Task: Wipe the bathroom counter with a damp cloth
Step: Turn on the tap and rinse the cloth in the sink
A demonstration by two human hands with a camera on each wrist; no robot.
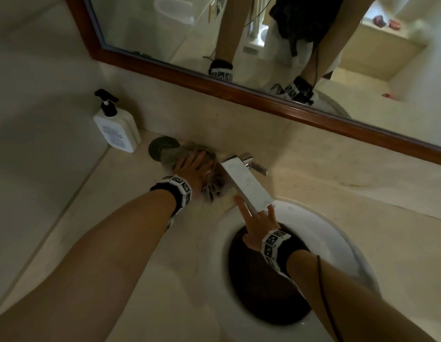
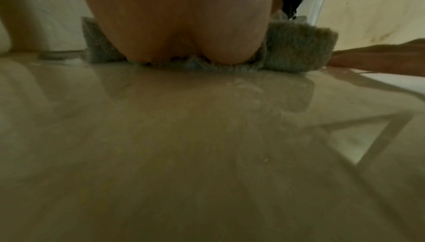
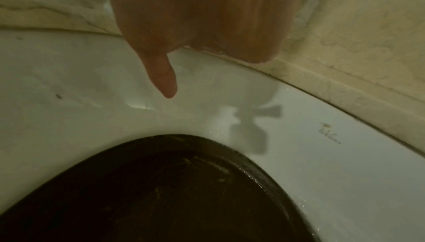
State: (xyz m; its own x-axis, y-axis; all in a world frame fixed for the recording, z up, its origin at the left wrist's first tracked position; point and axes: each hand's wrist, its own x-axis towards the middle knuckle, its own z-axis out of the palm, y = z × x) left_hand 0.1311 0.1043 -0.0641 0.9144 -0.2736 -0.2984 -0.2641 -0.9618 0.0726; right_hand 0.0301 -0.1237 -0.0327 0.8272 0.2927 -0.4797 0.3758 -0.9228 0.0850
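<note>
A grey damp cloth point(image 1: 189, 154) lies on the beige stone counter point(image 1: 130, 218), at the back, just left of the chrome faucet point(image 1: 246, 183). My left hand point(image 1: 192, 166) presses flat on the cloth with straight fingers; in the left wrist view the palm point(image 2: 184, 28) covers the cloth point(image 2: 296, 48) on the wet counter point(image 2: 207, 155). My right hand point(image 1: 258, 223) rests with spread fingers on the back rim of the white sink point(image 1: 337, 238), under the spout. The right wrist view shows its thumb point(image 3: 165, 78) over the sink rim point(image 3: 69, 86); it holds nothing.
A white pump bottle point(image 1: 117, 127) stands at the back left corner, with a dark round disc point(image 1: 160, 145) beside it. The sink has a dark bowl point(image 1: 263, 287). A wood-framed mirror point(image 1: 239, 45) hangs above the backsplash.
</note>
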